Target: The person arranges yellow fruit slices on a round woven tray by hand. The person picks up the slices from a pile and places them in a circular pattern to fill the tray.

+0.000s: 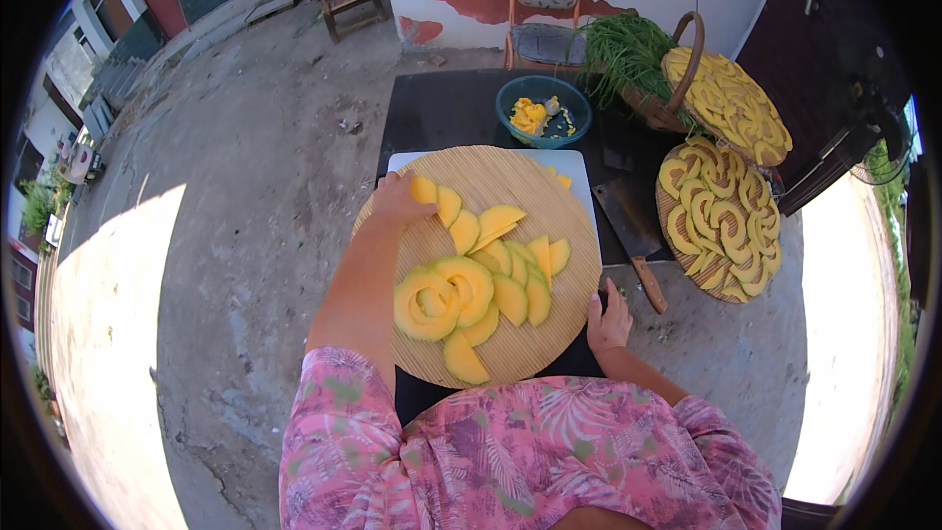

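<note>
A round woven tray (530,334) lies in front of me, over a white board (579,177) on the dark table. Yellow squash slices with green rind are on it, including a cluster of ring-shaped slices (424,306) and a run of half-moon slices (510,299). My left hand (400,198) is at the tray's far left, its fingers closed on a squash slice (422,189). Beside the tray's right edge, my right hand (610,322) rests at the table edge with fingers apart, holding nothing. A cleaver (628,221) lies close by, its wooden handle sticking out past the table.
Behind the tray stands a dark green bowl (554,137) with yellow scraps and seeds. A handled basket (653,110) of long green leaves (628,54) is at the back right. Two more round trays (682,236) (677,64) carry squash slices. A chair (545,0) stands by the wall.
</note>
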